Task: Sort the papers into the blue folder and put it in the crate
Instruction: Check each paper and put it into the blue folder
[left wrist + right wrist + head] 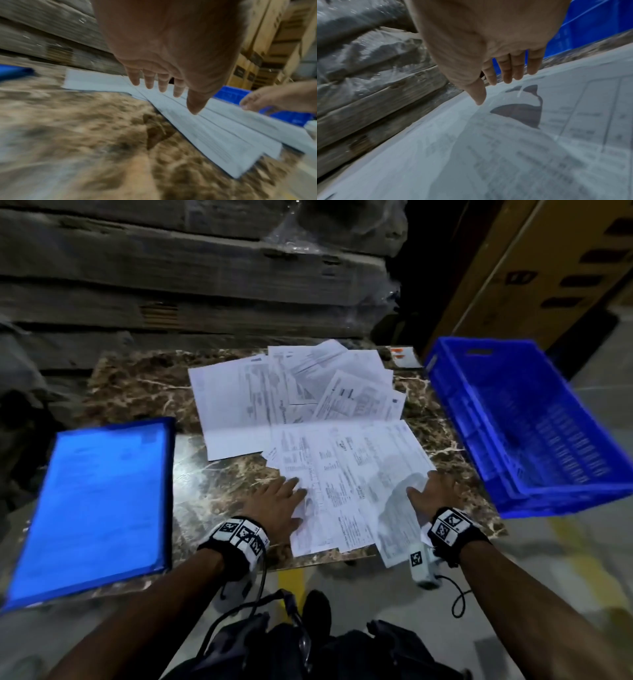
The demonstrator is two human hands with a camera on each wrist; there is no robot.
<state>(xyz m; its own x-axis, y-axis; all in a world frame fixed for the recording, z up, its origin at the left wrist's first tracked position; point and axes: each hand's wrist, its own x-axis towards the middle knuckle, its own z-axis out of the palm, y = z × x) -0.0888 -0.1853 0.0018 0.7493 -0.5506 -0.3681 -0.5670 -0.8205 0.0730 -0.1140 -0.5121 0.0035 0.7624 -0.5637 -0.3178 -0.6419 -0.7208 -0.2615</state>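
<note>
Several printed white papers (342,474) lie loosely overlapped on the marble table (212,474), with more fanned out behind them (294,392). The blue folder (99,505) lies shut at the table's left end. The blue crate (534,426) stands empty at the right. My left hand (284,498) lies with straight fingers on the left edge of the near papers (214,128). My right hand (430,491) is spread at their right edge, fingers straight over the sheet (522,148). Neither hand (164,86) (510,75) holds anything.
Wrapped stacked boards (171,268) rise right behind the table. Tall cardboard boxes (534,261) stand at the back right, behind the crate. A small white card with an orange mark (404,357) lies at the table's far right corner. Bare marble shows between folder and papers.
</note>
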